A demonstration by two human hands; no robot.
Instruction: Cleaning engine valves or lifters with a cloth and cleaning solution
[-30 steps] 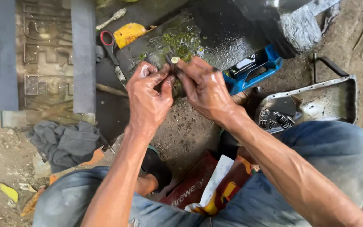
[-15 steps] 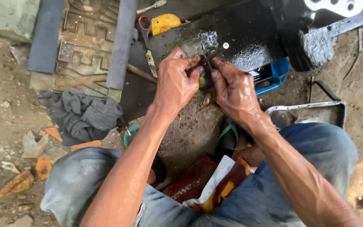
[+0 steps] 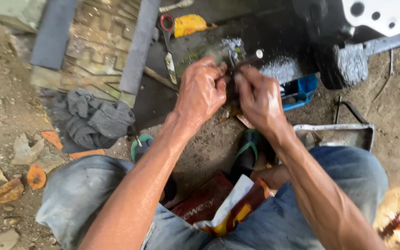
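My fingertips meet in the middle here, both hands pinched in on one small dark metal part (image 3: 231, 70), thin and grimy, hard to make out in any detail. My left hand (image 3: 201, 90) curls over it from the left, thumb and forefinger closed tight on its near end. My right hand (image 3: 259, 96) comes in from the other side, fingers (image 3: 240, 78) bent and pressed onto the same piece, knuckles up. The part sits right between the two hands, held up above the wet black slab (image 3: 274, 41) in front of me, not lying on it as far as I can tell.

Moving outward: just beyond my left hand, red-handled scissors (image 3: 167, 28) lie on the slab, and beside them a yellow plastic object (image 3: 188, 24). To the right of my right hand there's a blue plastic case (image 3: 302, 90), partly under the slab's edge. Nearer to me on the right, a grey metal tray (image 3: 336, 132) rests on the dirt.

Off to the left, a crumpled grey rag (image 3: 93, 120) sits on the ground, touching a carved wooden panel (image 3: 100, 44) framed by grey strips. Below my hands, a green sandal (image 3: 248, 153) shows between my knees, and a red and yellow packet (image 3: 223, 208) lies against my blue jeans (image 3: 343, 180).
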